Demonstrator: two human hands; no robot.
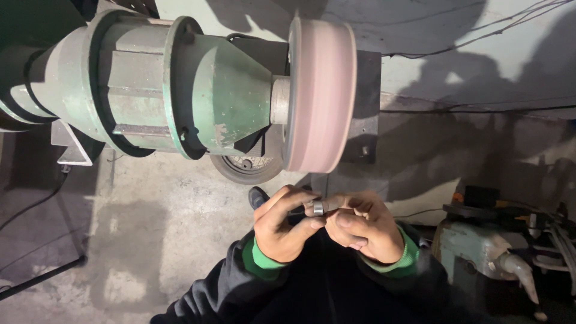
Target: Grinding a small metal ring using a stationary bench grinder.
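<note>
While a pink buffing wheel (pixel 321 96) on a green motor (pixel 168 90) fills the upper half of the frame, 2 hands meet at lower centre: left hand (pixel 282 225) and right hand (pixel 366 228) both pinch 1 small metal ring (pixel 318 207) just below the wheel.

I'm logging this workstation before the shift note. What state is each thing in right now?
Pink wheel: mounted on the shaft, surface blurred, seemingly spinning.
Green motor: on its stand, paint worn and chipped.
Metal ring: held below the wheel, not touching it.
Left hand: fingers closed on the metal ring.
Right hand: fingers closed on the metal ring from the other side.
Grey machine: low at the right, dusty.
</note>
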